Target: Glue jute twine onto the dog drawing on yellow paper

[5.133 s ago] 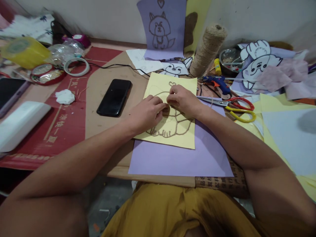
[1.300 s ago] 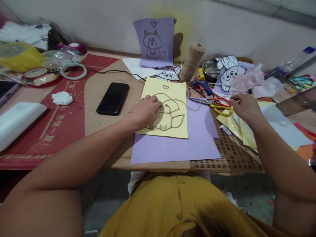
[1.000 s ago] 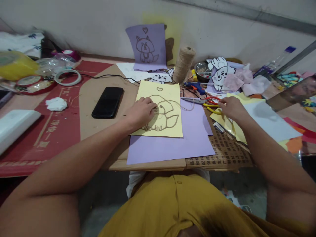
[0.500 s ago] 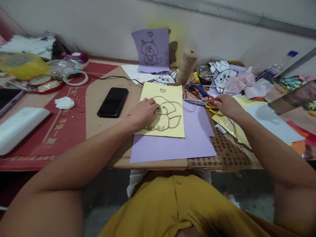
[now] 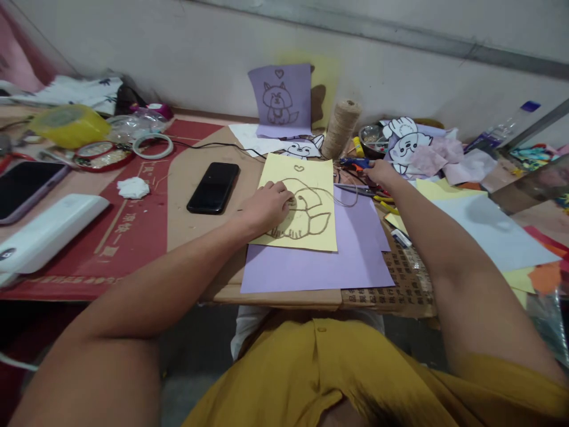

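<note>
My left hand [image 5: 272,204] rests on a yellow sheet [image 5: 317,237], fingers bent together over the twine [image 5: 331,191], whose loose end loops out to the right. The sheet carries a brown animal outline with a tail and a small heart, partly covered by this hand. Beneath it lie purple sheets [image 5: 311,273]. My right hand [image 5: 380,173] is stretched to the far right, its fingers closed at the end of a blue glue gun [image 5: 354,162]. Just below that hand lie scissors [image 5: 353,190] and yellow-handled pliers [image 5: 387,204], partly hidden.
A twine spool [image 5: 341,127] stands behind, beside a purple card [image 5: 287,101] leaning on the wall. Left are a black phone [image 5: 213,188], a tape roll [image 5: 153,146] and a white device [image 5: 57,231]. Paper scraps [image 5: 493,225] and a bottle [image 5: 502,133] lie to the right.
My right hand has left the scissors, which now lie on the purple sheet, and has moved forward and left to the glue gun. My left hand stays on the yellow sheet.
</note>
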The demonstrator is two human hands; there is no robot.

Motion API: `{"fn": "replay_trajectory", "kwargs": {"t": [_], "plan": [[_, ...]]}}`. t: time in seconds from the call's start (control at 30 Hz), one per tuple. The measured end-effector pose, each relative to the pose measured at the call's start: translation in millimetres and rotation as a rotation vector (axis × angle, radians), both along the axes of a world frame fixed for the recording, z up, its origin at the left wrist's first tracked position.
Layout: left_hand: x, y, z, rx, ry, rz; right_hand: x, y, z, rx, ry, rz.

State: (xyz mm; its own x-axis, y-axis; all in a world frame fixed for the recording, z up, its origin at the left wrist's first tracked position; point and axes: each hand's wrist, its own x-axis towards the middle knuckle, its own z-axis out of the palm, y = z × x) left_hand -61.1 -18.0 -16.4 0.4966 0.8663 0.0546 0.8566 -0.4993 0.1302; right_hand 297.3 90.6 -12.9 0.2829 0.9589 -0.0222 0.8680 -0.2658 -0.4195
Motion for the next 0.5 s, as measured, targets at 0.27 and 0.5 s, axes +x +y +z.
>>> {"fn": "replay_trajectory", "kwargs": {"t": [0.27, 0.5], "plan": [[-4.8, 6.9, -2.1, 0.016, -0.092, -0.02, 9.1, 0.1, -8.6, 0.187, 0.102, -0.018], [-10.7, 20.2, -4.4, 0.045, -0.245, 0.06, 12.0, -19.5, -7.6, 0.445, 0.16, -0.059]]}}
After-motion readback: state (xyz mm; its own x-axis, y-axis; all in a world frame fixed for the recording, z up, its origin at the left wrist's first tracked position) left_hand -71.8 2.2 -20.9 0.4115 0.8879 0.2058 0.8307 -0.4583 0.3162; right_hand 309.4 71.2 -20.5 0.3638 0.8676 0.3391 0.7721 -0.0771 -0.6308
